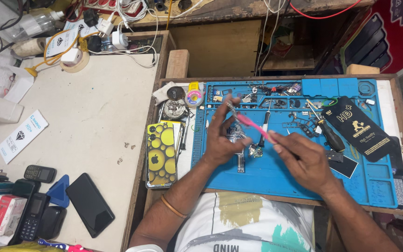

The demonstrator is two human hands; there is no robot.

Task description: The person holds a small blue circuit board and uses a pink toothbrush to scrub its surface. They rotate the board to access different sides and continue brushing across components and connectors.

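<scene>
Left hand (222,137) at frame centre pinches a small phone part (237,134), likely a bare circuit board, just above the blue mat (276,175); right hand (304,158) grips closed on a pink brush (253,126), its tip touching the part. Board looks light, stiff and fragile, so best held by its edges. Yellow phone case (161,151) lies left of the mat on the surface.

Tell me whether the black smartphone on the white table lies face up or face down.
Cannot tell. The black smartphone lies flat, with a dark glossy surface up; no lit display or camera lens shows.
</scene>
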